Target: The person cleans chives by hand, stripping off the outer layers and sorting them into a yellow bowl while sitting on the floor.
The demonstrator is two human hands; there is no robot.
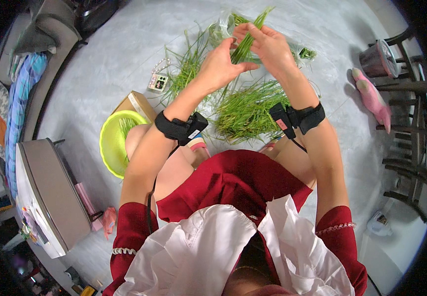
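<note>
Near the top centre, my right hand (272,52) pinches a bunch of long green stalks (247,42). My left hand (223,64) is beside the bunch's lower part, thumb and forefinger spread apart, other fingers partly hidden. A clear plastic bag (222,27) with more greens lies just behind my hands. Loose grassy greens (245,113) lie piled on the floor below my hands, with more strands to the left. A small green tied bundle (307,53) is right of my right hand.
A yellow-green basin (110,143) with greens and a cardboard box (134,103) sit left of my knee. A small pale device (158,83) lies nearby. Dark wooden chairs (410,130), a bucket (378,56) and a pink plush toy (371,98) stand right; a low table (60,197) and sofa (51,84) left.
</note>
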